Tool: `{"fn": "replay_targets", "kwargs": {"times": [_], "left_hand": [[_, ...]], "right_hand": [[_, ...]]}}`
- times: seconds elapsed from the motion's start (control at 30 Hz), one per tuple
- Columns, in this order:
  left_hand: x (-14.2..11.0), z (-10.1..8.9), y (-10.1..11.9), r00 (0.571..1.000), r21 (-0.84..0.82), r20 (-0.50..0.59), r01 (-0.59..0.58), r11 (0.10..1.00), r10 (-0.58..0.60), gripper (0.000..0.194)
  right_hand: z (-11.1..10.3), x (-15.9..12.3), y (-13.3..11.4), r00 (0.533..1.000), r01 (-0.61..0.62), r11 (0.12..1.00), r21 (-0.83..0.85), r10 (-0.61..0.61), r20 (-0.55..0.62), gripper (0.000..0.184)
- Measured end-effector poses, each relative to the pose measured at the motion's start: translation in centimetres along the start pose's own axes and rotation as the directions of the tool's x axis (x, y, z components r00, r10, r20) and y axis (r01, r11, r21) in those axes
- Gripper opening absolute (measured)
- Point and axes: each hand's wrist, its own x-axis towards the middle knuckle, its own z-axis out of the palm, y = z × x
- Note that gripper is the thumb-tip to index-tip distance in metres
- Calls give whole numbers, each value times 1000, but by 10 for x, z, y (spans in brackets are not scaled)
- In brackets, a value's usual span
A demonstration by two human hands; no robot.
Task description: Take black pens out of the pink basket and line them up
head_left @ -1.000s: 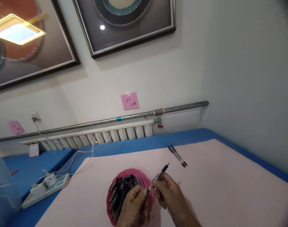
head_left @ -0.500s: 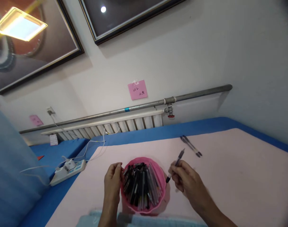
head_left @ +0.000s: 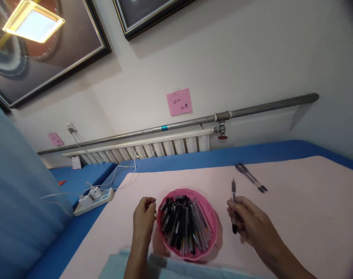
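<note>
Right hand [head_left: 250, 219]: grip clamped on pen [head_left: 233, 189] barrel, tip up, right of pink basket [head_left: 209, 213], likely for control | left hand [head_left: 143, 219]: beside basket, closure unclear | basketed pens [head_left: 179, 228] between hands, presumably for reach

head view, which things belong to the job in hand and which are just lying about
Likely part of the job: pen in the right hand; pink bowl; pens inside it; two pens lying beyond that hand.
Apparently just about: power strip; white cable; pink wall notes; radiator.

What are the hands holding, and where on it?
Right hand: a pen, held around its middle. Left hand: nothing that I can see.
</note>
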Motion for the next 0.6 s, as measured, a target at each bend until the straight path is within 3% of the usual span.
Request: {"fn": "replay_targets", "kwargs": {"times": [0.2, 0.27, 0.33, 0.43, 0.6], "left_hand": [[-7, 21, 8, 975, 211, 79, -222, 952, 209, 15], [-11, 32, 11, 940, 397, 148, -341, 852, 308, 20], [-15, 40, 13, 907, 594, 218, -417, 688, 361, 25], [-17, 45, 12, 905, 723, 267, -415, 552, 331, 26], [-15, 43, 11, 907, 748, 308, -417, 516, 287, 25]], "right_hand": [[0, 1, 1, 1000, 14, 1000, -24, -14, 21, 27], [0, 3, 4, 999, 18, 1000, -26, -17, 30, 27], [-1, 5, 6, 999, 23, 999, -31, -22, 37, 27], [-1, 6, 8, 998, 32, 999, -42, -30, 50, 26], [0, 1, 3, 998, 36, 998, -57, -34, 49, 28]]}}
